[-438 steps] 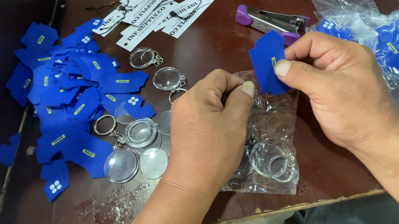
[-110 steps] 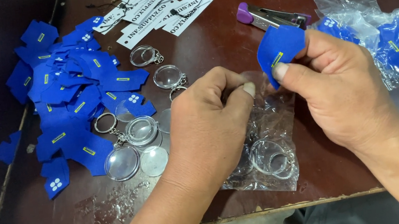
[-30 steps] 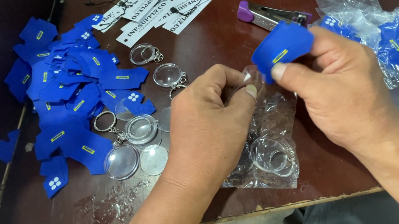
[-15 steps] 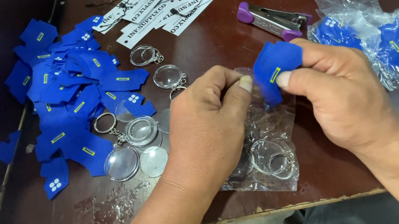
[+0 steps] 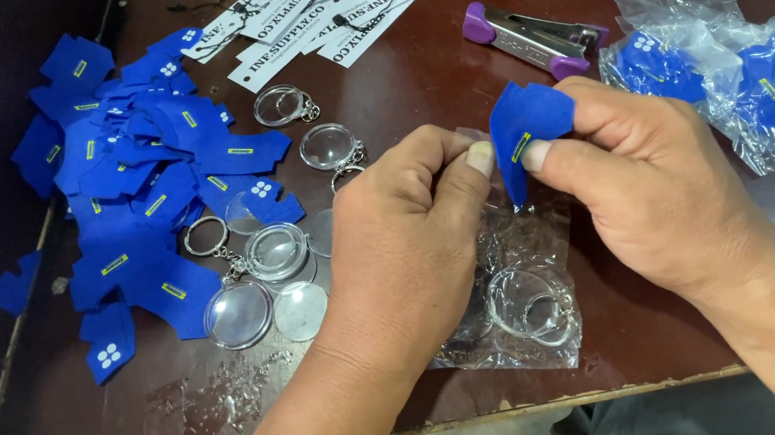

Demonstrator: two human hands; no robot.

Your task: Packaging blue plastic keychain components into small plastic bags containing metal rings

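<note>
My right hand pinches a small blue felt shirt-shaped piece with a yellow tag between thumb and fingers, just above the table. My left hand is closed beside it, its thumb and fingers pinching the top edge of a clear plastic bag that holds a clear round keyring. The bag lies on the brown table under both hands. What else the left fingers hold is hidden.
A heap of blue felt pieces covers the left side. Clear round keyrings lie beside it. White printed cards sit at the back, a purple-ended stapler to their right, bagged blue pieces at far right.
The blue felt piece has been turned and folded in my right hand, shifting slightly down and left towards my left hand. My left hand has stayed in place on the bag.
</note>
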